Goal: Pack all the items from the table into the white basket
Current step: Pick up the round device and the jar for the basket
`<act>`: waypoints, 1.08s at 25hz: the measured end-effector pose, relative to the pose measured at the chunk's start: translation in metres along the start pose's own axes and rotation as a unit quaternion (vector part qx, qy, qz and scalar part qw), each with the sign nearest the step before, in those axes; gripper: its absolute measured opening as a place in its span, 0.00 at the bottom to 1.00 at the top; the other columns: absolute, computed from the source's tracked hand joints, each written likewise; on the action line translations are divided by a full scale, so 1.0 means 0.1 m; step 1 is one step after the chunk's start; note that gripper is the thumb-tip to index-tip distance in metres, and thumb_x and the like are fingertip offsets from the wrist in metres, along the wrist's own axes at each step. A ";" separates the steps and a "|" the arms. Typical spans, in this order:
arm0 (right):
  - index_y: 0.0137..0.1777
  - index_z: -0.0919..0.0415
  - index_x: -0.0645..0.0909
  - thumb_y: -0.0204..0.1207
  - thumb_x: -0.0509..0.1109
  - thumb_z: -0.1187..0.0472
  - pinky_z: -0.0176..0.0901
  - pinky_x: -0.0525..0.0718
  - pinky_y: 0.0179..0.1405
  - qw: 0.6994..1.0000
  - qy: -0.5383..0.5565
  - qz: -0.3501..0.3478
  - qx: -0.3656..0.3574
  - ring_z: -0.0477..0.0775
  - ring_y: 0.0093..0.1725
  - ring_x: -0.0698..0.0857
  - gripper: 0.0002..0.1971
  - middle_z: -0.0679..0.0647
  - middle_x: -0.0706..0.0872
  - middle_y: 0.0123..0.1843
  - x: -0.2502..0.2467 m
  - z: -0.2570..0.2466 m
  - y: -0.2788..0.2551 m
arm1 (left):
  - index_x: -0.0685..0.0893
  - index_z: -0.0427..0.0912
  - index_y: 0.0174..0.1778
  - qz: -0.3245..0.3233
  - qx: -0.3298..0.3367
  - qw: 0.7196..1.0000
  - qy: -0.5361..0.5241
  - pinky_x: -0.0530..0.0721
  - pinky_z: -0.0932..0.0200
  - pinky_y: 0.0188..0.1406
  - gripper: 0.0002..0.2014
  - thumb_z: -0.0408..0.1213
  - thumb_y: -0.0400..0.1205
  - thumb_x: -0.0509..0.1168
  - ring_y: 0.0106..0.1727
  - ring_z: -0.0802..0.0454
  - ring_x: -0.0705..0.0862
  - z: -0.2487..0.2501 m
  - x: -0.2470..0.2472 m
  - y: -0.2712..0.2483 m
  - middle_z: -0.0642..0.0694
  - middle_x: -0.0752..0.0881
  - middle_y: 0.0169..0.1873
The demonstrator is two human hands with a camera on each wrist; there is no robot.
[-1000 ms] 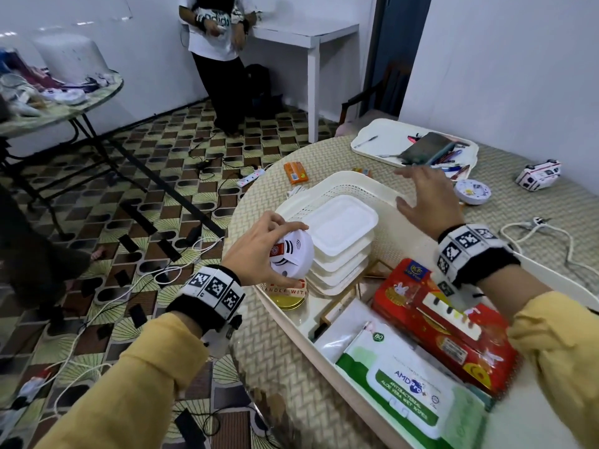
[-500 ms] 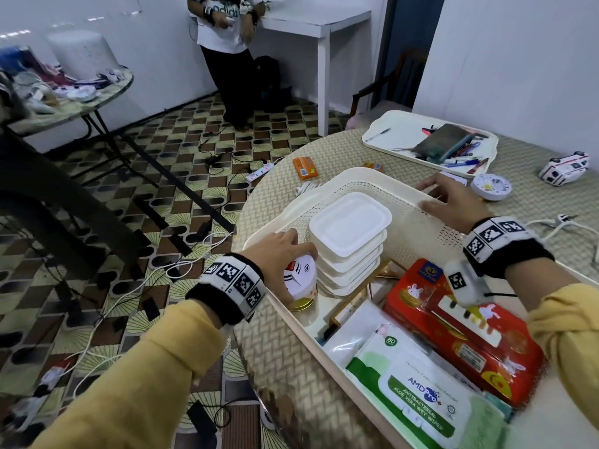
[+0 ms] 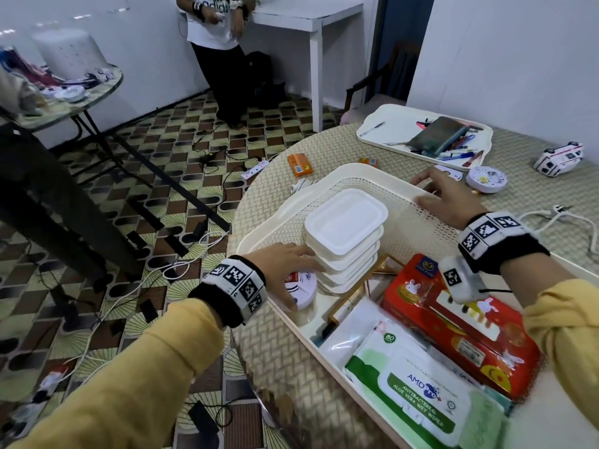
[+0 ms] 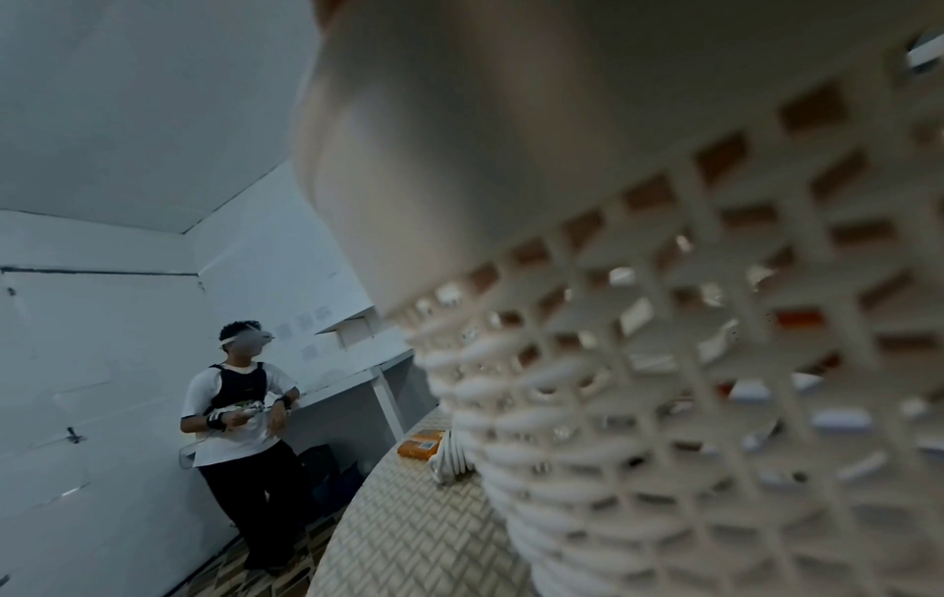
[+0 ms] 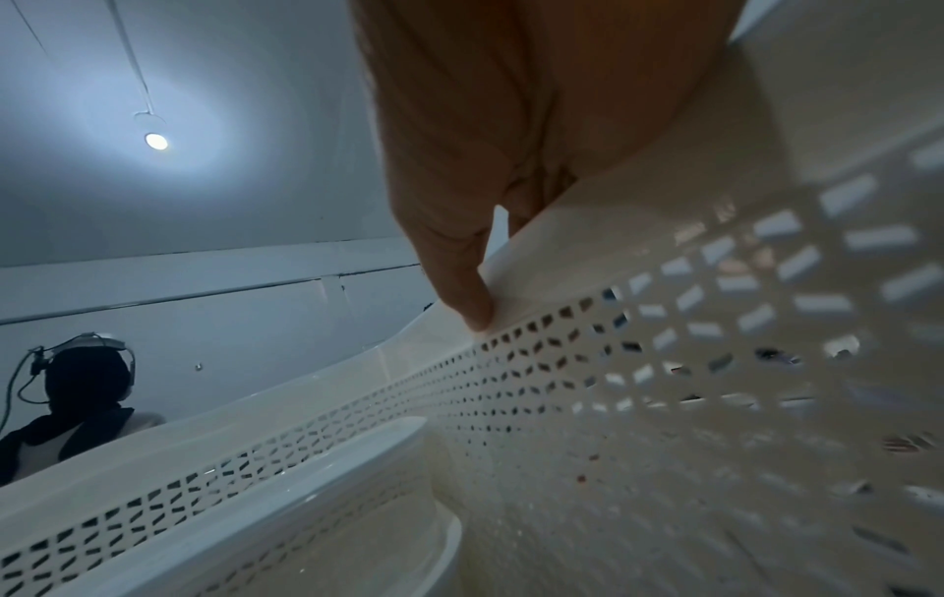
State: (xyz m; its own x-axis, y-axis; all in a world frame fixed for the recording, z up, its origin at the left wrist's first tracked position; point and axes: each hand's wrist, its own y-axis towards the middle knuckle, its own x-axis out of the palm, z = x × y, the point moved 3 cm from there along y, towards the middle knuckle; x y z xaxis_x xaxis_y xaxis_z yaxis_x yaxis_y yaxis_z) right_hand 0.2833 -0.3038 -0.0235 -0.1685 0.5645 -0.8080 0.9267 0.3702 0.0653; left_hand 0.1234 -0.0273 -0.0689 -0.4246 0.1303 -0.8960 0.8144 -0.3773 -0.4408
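Printed on the green-and-white wet wipes pack (image 3: 418,390): "AMD Pro+", "ANTIBACTERIAL ALOE VERA WET WIPES", plus "80" in a small green circle near its corner. On the red box (image 3: 453,328): a dark blue badge with gold lettering, too small to read. Across the bystander's white shirt (image 3: 212,19): partial black letters "odidi". Black-and-white square marker codes on both wristbands.

Yellow sleeves (image 3: 136,374), black wristbands (image 3: 233,291) with square-patterned markers.
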 end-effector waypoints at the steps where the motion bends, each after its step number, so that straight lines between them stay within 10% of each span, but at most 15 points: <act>1: 0.58 0.51 0.75 0.77 0.69 0.64 0.54 0.82 0.52 1.000 -0.001 0.001 0.002 0.60 0.48 0.83 0.13 0.58 0.85 0.51 0.00 0.00 0.00 | 0.68 0.60 0.76 -0.003 0.010 1.000 -0.004 0.67 0.50 0.72 0.39 0.56 0.69 0.75 0.73 0.46 0.68 0.02 -0.01 0.00 0.49 0.64 0.77; 10: 0.57 0.49 0.75 0.77 0.69 0.63 0.47 0.80 0.47 1.000 -0.004 0.011 0.014 0.58 0.47 0.83 0.12 0.56 0.84 0.49 0.00 -0.05 -0.03 | 0.71 0.57 0.74 -0.003 -0.015 0.999 -0.039 0.75 0.52 0.64 0.37 0.48 0.69 0.78 0.66 0.48 0.74 -0.06 0.02 0.04 0.50 0.74 0.66; 18: 0.54 0.52 0.81 0.73 0.71 0.70 0.52 0.85 0.49 0.994 0.099 0.039 0.031 0.57 0.46 0.84 0.14 0.61 0.87 0.52 0.00 -0.08 -0.08 | 0.83 0.46 0.60 0.184 -0.049 0.945 -0.265 0.81 0.60 0.51 0.20 0.52 0.76 0.71 0.53 0.53 0.84 -0.03 -0.26 -0.12 0.51 0.86 0.52; 21: 0.54 0.57 0.81 0.74 0.69 0.76 0.36 0.84 0.49 0.985 0.158 0.068 0.007 0.53 0.50 0.84 0.15 0.64 0.86 0.56 -0.10 -0.20 -0.24 | 0.82 0.44 0.63 0.176 -0.044 0.934 -0.307 0.78 0.72 0.45 0.18 0.45 0.78 0.71 0.53 0.53 0.85 0.02 -0.39 -0.24 0.48 0.86 0.51; 27: 0.49 0.51 0.83 0.75 0.69 0.71 0.50 0.82 0.61 0.997 0.068 0.026 0.009 0.53 0.53 0.85 0.13 0.58 0.88 0.53 -0.43 -0.43 -0.72 | 0.83 0.46 0.62 0.204 -0.003 0.940 -0.273 0.76 0.80 0.40 0.17 0.45 0.79 0.70 0.53 0.55 0.85 0.37 -0.89 -0.41 0.50 0.86 0.52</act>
State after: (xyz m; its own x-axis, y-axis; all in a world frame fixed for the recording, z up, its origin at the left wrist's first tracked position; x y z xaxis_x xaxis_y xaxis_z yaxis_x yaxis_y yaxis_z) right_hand 0.2096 -0.3226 0.0320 -0.1621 0.6779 -0.7171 0.9412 0.3246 0.0941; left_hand 0.1132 -0.0572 0.0312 -0.2140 -0.5156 -0.8297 0.9554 -0.2874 -0.0678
